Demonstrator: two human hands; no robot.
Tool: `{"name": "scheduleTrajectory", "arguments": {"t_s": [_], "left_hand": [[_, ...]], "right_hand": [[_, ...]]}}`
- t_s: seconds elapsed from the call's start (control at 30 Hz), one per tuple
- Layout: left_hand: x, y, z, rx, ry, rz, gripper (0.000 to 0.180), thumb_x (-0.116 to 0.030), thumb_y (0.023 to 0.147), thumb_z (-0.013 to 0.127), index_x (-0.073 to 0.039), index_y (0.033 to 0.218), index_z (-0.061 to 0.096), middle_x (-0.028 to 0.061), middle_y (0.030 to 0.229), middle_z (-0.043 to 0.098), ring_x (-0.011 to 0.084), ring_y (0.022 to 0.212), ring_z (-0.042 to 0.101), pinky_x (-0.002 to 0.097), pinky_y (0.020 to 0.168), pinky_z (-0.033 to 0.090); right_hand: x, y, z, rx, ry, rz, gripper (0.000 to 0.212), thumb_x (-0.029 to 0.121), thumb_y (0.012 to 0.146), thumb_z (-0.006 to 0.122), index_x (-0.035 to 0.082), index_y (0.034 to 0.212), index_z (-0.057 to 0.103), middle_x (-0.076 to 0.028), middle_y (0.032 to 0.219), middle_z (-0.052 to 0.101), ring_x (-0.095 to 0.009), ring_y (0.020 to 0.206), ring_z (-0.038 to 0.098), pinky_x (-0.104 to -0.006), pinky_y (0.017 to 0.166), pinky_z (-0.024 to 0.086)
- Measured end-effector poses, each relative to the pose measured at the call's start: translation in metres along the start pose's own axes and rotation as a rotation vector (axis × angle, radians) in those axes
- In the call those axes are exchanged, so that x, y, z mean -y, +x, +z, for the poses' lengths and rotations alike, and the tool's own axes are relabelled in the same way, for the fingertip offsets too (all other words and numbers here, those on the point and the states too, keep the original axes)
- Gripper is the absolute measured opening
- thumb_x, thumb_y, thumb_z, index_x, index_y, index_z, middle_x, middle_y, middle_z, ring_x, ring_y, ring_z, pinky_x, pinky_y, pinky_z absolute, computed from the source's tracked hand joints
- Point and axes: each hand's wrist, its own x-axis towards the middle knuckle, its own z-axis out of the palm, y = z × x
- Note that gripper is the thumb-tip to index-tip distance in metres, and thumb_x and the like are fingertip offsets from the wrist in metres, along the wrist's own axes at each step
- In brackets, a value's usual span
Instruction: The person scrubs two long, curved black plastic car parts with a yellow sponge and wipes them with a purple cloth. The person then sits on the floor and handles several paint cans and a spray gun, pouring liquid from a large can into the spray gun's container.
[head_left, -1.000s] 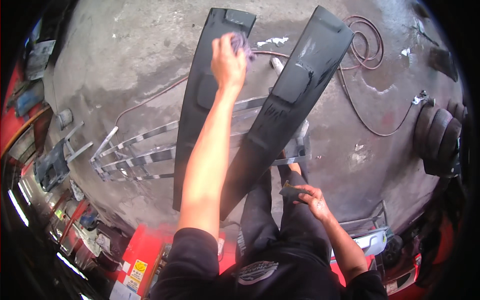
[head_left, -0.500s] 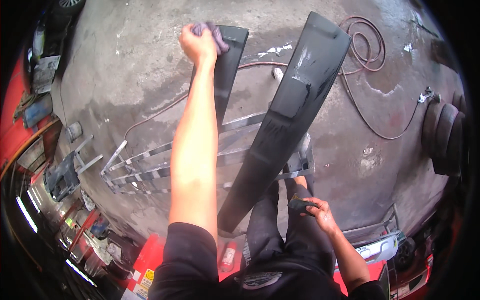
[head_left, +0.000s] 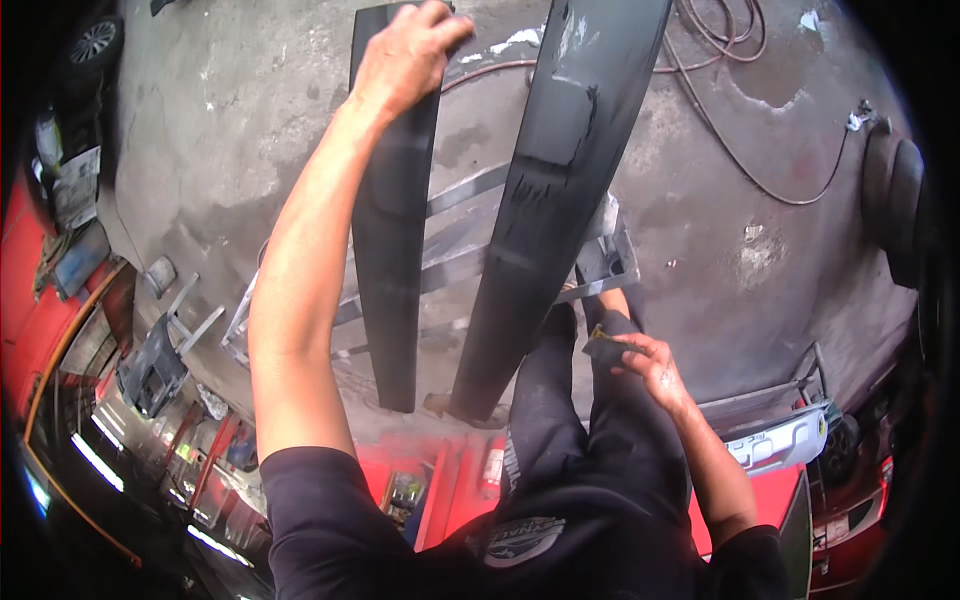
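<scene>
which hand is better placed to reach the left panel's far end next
Probably left: the left hand is over the panel near that end; the right hand , by the leg , holds a dark piece .

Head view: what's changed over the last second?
Left hand went from the right edge of the left panel to its left edge, then back right, near the far end. The rag it held is out of sight now; can't tell if it was let go. Unchanged: right hand grips the dark pad; left panel and right panel lie across the metal frame.
</scene>
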Motion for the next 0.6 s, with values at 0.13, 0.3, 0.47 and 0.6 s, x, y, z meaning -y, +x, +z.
{"name": "scheduleTrajectory", "arguments": {"t_s": [0.13, 0.3, 0.47, 0.6], "left_hand": [[-0.032, -0.059, 0.008, 0.267, 0.108, 0.068, 0.040, 0.001, 0.080, 0.064, -0.016, 0.115, 0.071, 0.0069, 0.113, 0.061, 0.0302, 0.102, 0.061, 0.0418, 0.079, 0.058], [-0.099, -0.168, 0.006, 0.230, -0.036, -0.212, 0.040, 0.001, 0.079, 0.067, -0.011, 0.117, 0.068, 0.0103, 0.118, 0.059, 0.0311, 0.106, 0.059, 0.0443, 0.080, 0.056], [-0.151, -0.252, 0.013, 0.025, -0.691, -0.953, 0.051, 0.008, 0.075, 0.065, -0.005, 0.124, 0.065, 0.0090, 0.113, 0.066, 0.0237, 0.104, 0.067, 0.0332, 0.089, 0.056], [-0.186, -0.147, -0.013, -0.424, -1.050, -1.017, 0.053, 0.002, 0.086, 0.072, 0.002, 0.137, 0.057, 0.0139, 0.137, 0.060, 0.0238, 0.126, 0.060, 0.0365, 0.106, 0.049]], "right_hand": [[0.007, -0.004, 0.006, -0.008, -0.049, -0.010, 0.036, 0.003, 0.096, 0.054, -0.007, 0.129, 0.064, -0.014, 0.116, 0.072, -0.022, 0.099, 0.070, -0.0361, 0.094, 0.057], [0.003, -0.006, 0.007, 0.003, -0.053, -0.021, 0.036, 0.004, 0.096, 0.055, -0.007, 0.130, 0.064, -0.014, 0.116, 0.072, -0.022, 0.098, 0.071, -0.0356, 0.093, 0.057], [-0.007, -0.013, -0.004, -0.014, -0.094, -0.035, 0.037, 0.004, 0.097, 0.054, -0.001, 0.131, 0.067, -0.012, 0.117, 0.073, -0.019, 0.104, 0.069, -0.0346, 0.093, 0.059], [-0.013, -0.022, -0.010, -0.008, -0.127, -0.012, 0.038, 0.004, 0.096, 0.055, -0.003, 0.132, 0.066, -0.012, 0.116, 0.073, -0.019, 0.104, 0.068, -0.0345, 0.095, 0.058]]}}
